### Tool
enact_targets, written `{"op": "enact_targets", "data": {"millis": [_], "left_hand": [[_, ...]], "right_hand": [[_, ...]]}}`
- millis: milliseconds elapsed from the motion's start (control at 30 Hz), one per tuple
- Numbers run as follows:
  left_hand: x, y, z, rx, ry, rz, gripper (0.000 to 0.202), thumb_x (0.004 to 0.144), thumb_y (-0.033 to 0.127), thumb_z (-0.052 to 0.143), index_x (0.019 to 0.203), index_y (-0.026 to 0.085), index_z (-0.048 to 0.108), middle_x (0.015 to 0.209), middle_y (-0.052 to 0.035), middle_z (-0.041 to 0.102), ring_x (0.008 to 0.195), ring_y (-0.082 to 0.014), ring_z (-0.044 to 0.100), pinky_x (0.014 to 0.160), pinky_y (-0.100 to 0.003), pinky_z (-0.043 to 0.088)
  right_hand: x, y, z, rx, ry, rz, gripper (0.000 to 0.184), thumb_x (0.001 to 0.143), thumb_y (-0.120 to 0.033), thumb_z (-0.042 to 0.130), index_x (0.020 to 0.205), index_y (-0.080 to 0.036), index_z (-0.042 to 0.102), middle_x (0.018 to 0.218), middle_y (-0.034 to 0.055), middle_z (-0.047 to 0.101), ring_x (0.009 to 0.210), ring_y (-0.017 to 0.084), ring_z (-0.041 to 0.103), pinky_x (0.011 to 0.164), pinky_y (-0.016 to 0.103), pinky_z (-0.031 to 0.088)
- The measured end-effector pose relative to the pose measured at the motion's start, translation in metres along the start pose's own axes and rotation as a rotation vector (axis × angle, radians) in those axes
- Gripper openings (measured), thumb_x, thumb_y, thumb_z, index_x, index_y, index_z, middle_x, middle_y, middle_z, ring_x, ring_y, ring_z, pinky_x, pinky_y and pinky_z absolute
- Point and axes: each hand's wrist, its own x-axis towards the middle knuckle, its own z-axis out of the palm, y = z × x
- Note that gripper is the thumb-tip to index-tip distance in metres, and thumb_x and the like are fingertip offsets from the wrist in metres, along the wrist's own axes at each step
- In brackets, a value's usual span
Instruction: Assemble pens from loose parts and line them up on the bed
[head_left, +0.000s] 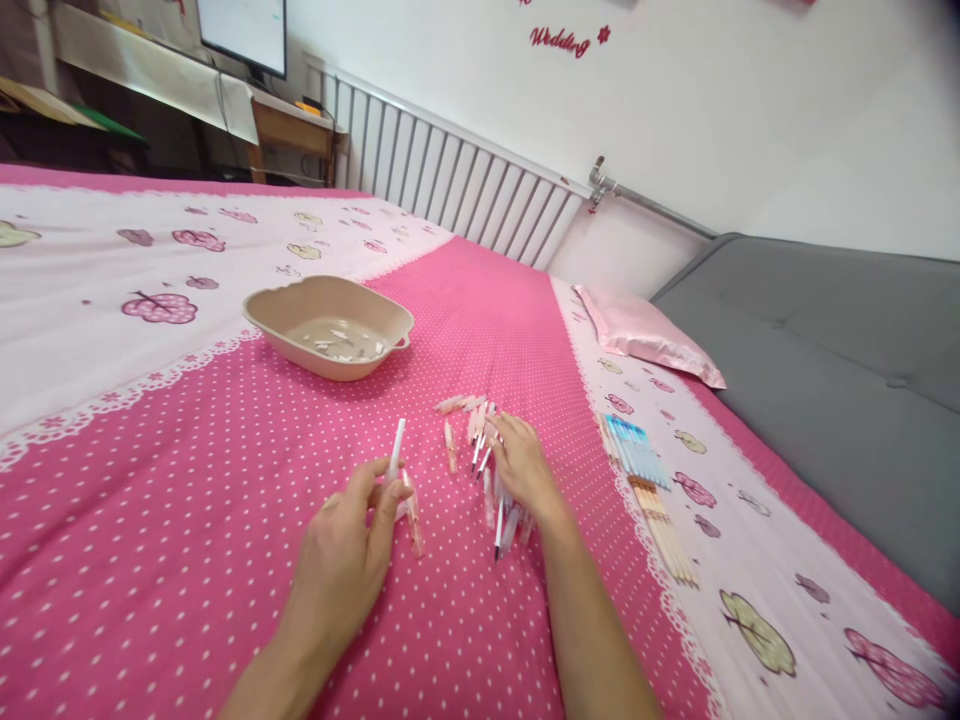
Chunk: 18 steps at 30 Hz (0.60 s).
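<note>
My left hand (352,530) pinches a slim white pen barrel (397,445) between thumb and fingers, its upper end pointing up. Close beside those fingers, a clear pink pen piece (414,515) lies on the bedspread. My right hand (521,465) reaches over the loose heap of pen parts (502,520); its fingers are bent together at the upper part of the heap, and what lies between their tips is too small to make out. In the heap are pink translucent barrels and white refills with dark tips. Another pink pen piece (450,447) lies left of it.
A beige plastic basin (330,370) with small white pieces inside stands on the polka-dot bedspread (225,560). At right lie rows of blue-capped pens (637,450) and peach pens (664,535). Beyond are a pink pillow (649,340), grey headboard (817,350) and white bed rail (450,150).
</note>
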Motion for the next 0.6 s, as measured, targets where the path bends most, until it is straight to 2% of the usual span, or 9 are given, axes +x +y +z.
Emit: {"op": "enact_targets", "data": {"millis": [200,300,433,600], "left_hand": [[-0.001,0.002,-0.001,0.006,-0.008,-0.003,0.046,0.087,0.053,0.031,0.114,0.021,0.049,0.094,-0.0095,0.069,0.081,-0.0258,0.067,0.070,-0.042,0.053],[-0.001,0.003,-0.001,0.018,-0.015,-0.011,0.046,0.086,0.054,0.032,0.113,0.021,0.049,0.093,-0.0099,0.069,0.081,-0.0266,0.067,0.069,-0.043,0.053],[-0.001,0.004,-0.001,0.019,-0.027,-0.009,0.045,0.087,0.053,0.031,0.113,0.022,0.049,0.095,-0.0100,0.068,0.083,-0.0265,0.066,0.071,-0.043,0.052],[-0.001,0.004,-0.002,0.035,-0.029,-0.014,0.044,0.087,0.054,0.031,0.112,0.022,0.049,0.094,-0.0095,0.069,0.084,-0.0271,0.066,0.071,-0.043,0.051]], "right_hand": [[-0.002,-0.004,0.001,-0.009,-0.040,0.025,0.045,0.088,-0.018,0.034,0.132,-0.014,0.044,0.133,0.0109,0.047,0.126,0.021,0.036,0.108,0.040,0.025],[-0.001,-0.003,0.003,0.023,-0.028,0.060,0.054,0.087,-0.018,0.036,0.139,-0.009,0.030,0.134,0.0138,0.044,0.127,0.023,0.036,0.107,0.039,0.026],[0.001,0.002,0.011,0.067,-0.009,0.094,0.070,0.084,-0.025,0.043,0.144,-0.007,0.013,0.142,0.0162,0.033,0.134,0.026,0.025,0.110,0.041,0.020],[0.004,0.011,0.021,0.156,0.010,0.093,0.081,0.080,-0.031,0.047,0.144,-0.006,0.003,0.141,0.0182,0.032,0.135,0.028,0.023,0.110,0.045,0.019]]}}
